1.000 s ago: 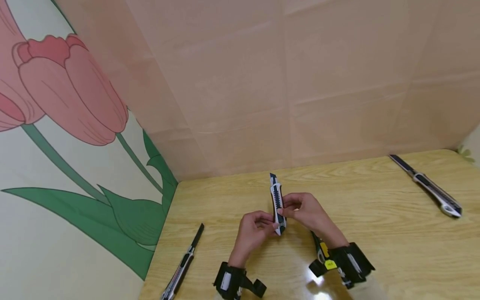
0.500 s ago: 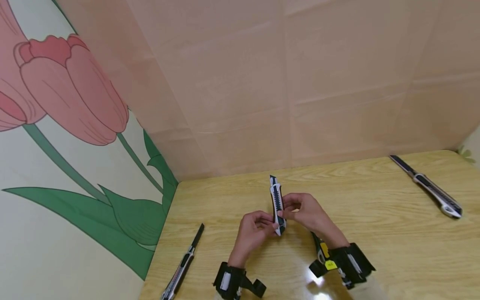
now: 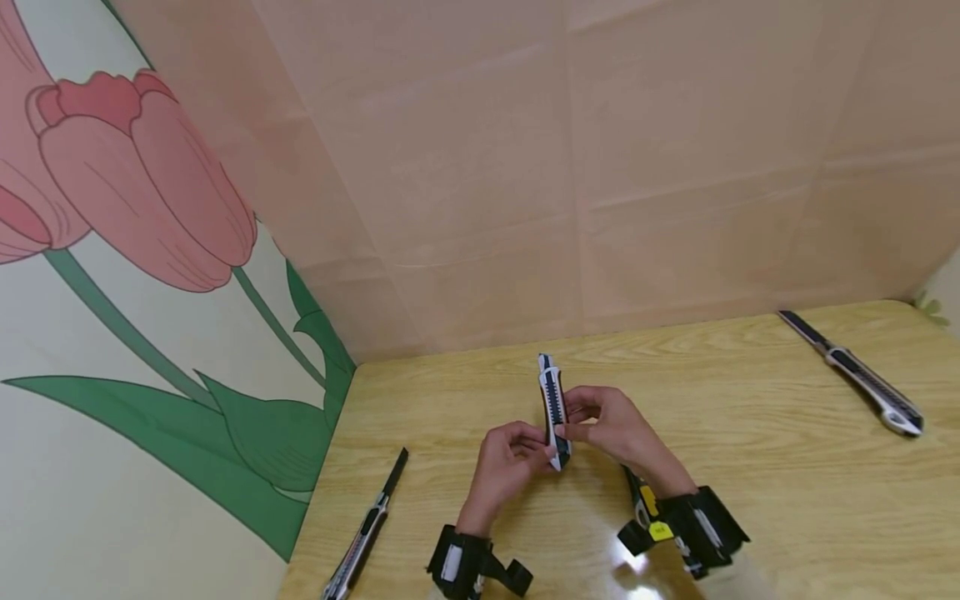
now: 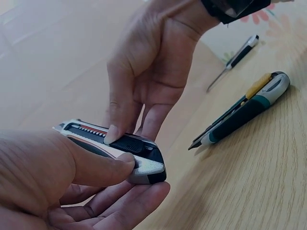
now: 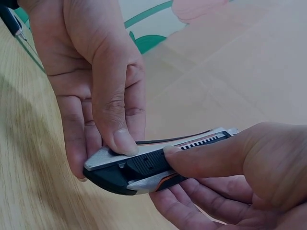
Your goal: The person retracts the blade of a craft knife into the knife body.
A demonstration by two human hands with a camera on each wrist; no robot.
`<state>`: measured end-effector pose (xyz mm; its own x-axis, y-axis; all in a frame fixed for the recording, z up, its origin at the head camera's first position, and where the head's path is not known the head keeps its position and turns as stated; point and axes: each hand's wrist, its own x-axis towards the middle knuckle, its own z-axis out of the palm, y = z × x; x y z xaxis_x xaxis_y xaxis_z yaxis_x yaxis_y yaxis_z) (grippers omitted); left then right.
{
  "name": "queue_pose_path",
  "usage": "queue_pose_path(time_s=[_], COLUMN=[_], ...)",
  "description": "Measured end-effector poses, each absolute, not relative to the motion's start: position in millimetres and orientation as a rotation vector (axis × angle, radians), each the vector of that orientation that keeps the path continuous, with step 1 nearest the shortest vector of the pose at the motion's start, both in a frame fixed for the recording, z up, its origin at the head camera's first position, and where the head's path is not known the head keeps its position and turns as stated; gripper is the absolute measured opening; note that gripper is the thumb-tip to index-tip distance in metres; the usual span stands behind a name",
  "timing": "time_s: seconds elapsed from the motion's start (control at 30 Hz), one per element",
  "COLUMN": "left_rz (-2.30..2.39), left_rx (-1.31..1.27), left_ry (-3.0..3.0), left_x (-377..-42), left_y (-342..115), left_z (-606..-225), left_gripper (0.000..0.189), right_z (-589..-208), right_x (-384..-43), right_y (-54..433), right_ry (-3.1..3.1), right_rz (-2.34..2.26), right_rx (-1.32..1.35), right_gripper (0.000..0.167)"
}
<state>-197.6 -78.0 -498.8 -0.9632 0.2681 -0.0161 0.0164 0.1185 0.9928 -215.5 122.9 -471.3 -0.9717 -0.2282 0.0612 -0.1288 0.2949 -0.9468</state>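
A silver and black utility knife [image 3: 553, 400] is held between both hands above the wooden table, its blade end pointing away. At the butt end, my left hand [image 3: 508, 468] grips the handle, thumb on top and fingers beneath. My right hand [image 3: 617, 425] pinches it from the right side. In the right wrist view, the right thumb [image 5: 201, 155] presses at the ribbed black slider [image 5: 144, 165]. Only a short tip of blade shows at the front in the left wrist view. A green and yellow utility knife [image 4: 249, 105] lies on the table, partly hidden by the right wrist in the head view.
A utility knife with its blade out [image 3: 363, 533] lies at the table's left side. Another extended utility knife [image 3: 873, 379] lies at the far right. Behind the wooden table [image 3: 750, 400] hangs a pinkish-brown sheet [image 3: 480, 183]; a tulip-printed wall covering [image 3: 142, 183] stands left.
The blade has drawn back slightly into the held knife, so less of it shows at the front. Both hands stay almost in place; the other knives have not moved.
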Motion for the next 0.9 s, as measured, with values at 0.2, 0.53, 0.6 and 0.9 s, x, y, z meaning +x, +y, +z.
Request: queue_pose_path(time_s=[0.2,0.53,0.6,0.9], left_rz=[1.948,1.943,1.940,1.947], left_rx=[0.288,0.291,0.289,0.295], left_ry=[2.207,2.234,2.234,2.130], left_x=[-197.8,-197.4,-197.3,-197.4], left_y=[-77.3,-79.5,-79.0,-79.9], left_z=[-500.0,-500.5,-500.6,-499.2], left_gripper=[0.014,0.016,0.016,0.014], right_z=[-469.9,-468.9,-469.2,-466.2], right_x=[-213.8,-211.0,-210.9,-213.2], right_y=[122.9,120.2,120.9,124.1], right_ry=[2.465,2.494,2.488,2.446], right_rz=[-1.784,-1.736,-1.739,-1.717], right_rx=[-0.353,-0.343,-0.345,-0.357], right_gripper=[0.031,0.030,0.031,0.034])
